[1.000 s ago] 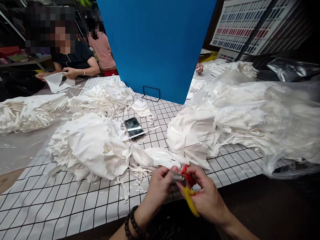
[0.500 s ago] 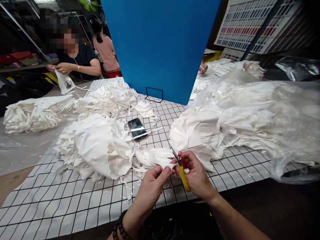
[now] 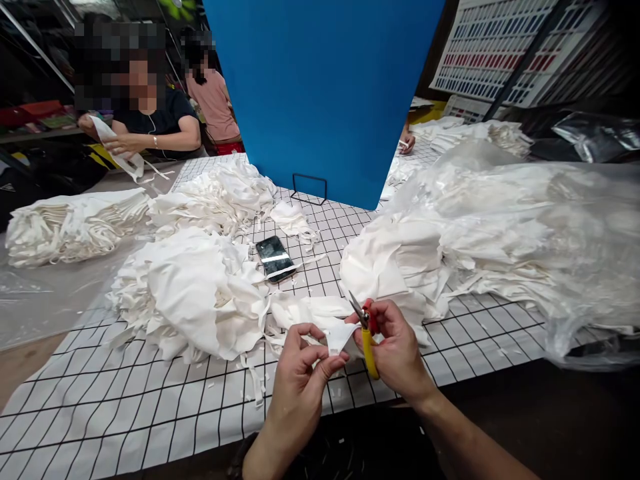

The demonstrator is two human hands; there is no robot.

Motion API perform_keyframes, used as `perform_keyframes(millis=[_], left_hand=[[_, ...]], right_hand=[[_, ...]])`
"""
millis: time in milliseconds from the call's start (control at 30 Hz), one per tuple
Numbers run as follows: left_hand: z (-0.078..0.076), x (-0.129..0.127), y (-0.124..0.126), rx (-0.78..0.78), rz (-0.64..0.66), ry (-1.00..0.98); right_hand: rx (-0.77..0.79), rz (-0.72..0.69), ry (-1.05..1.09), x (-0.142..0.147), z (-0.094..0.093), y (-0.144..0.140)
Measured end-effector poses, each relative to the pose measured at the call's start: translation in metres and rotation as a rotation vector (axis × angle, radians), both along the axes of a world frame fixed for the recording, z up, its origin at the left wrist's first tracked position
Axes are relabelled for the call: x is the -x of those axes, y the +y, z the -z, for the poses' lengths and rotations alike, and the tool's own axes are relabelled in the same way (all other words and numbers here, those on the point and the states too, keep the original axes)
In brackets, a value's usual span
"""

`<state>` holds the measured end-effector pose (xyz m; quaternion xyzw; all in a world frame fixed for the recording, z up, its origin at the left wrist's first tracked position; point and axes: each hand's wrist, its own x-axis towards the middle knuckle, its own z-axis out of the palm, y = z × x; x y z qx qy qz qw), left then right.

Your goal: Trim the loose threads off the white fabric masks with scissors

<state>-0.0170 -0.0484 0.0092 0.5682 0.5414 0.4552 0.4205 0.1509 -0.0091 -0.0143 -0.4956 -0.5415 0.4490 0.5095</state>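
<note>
1. Left hand [image 3: 300,373]: fingers pinch a white cloth [image 3: 340,335] at its lower edge.
2. Right hand [image 3: 397,350]: fingers grip snips [image 3: 365,330], blades apart above the cloth.
3. Cloth hangs over the gridded surface [image 3: 150,407], beside white piles [image 3: 195,293].

Left hand [image 3: 300,363] pinches a small white fabric piece [image 3: 340,335] between thumb and fingers. Right hand [image 3: 397,347] grips yellow-handled snips [image 3: 367,333], blades pointing up and left, just beside the fabric edge. Both hands hover over the grid-patterned table [image 3: 150,413]. White fabric heaps [image 3: 195,293] lie left and right; a phone [image 3: 275,258] lies between them. Blue board [image 3: 325,93] stands behind.
</note>
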Motion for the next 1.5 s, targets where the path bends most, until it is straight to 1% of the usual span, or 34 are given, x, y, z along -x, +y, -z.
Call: perform_keyframes(millis=[67, 133, 233, 300, 367, 433, 467, 567, 633, 733, 933, 1100, 1233, 1500], left_hand=[[-0.002, 0.002, 0.0, -0.055, -0.007, 0.036], [-0.003, 0.001, 0.001, -0.067, 0.038, -0.007], [0.003, 0.0, 0.003, 0.0, 0.117, -0.152], [0.011, -0.002, 0.004, 0.08, 0.132, -0.22], [0.018, -0.003, 0.004, 0.136, 0.123, -0.235], [0.022, -0.004, 0.005, 0.134, 0.121, -0.207], [0.021, -0.004, 0.005, 0.112, 0.126, -0.181], [0.016, -0.005, 0.007, 0.03, 0.167, -0.093], [0.012, -0.005, 0.007, -0.015, 0.195, -0.046], [0.011, -0.005, 0.008, -0.058, 0.219, -0.006], [0.013, -0.004, 0.008, -0.119, 0.229, 0.019], [0.013, -0.004, 0.008, -0.123, 0.237, 0.051], [0.013, -0.003, 0.009, -0.125, 0.249, 0.056], [0.009, -0.002, 0.009, -0.103, 0.275, 0.037]], right_hand=[[0.024, -0.032, 0.006, 0.002, 0.003, -0.002], [0.064, -0.07, 0.046, 0.005, 0.006, -0.003], [0.141, -0.162, 0.119, 0.003, 0.007, -0.003], [0.174, -0.202, 0.095, -0.005, 0.004, -0.003], [0.18, -0.182, -0.014, -0.016, -0.003, -0.004], [0.17, -0.16, -0.194, -0.03, -0.013, -0.006], [0.166, -0.172, -0.297, -0.036, -0.019, -0.008], [0.16, -0.269, -0.574, -0.05, -0.035, -0.014], [0.156, -0.308, -0.696, -0.052, -0.043, -0.018], [0.15, -0.313, -0.803, -0.049, -0.049, -0.021], [0.127, -0.331, -0.818, -0.041, -0.05, -0.021], [0.112, -0.341, -0.8, -0.04, -0.051, -0.02], [0.105, -0.336, -0.811, -0.04, -0.048, -0.019], [0.057, -0.286, -0.964, -0.042, -0.042, -0.022]])
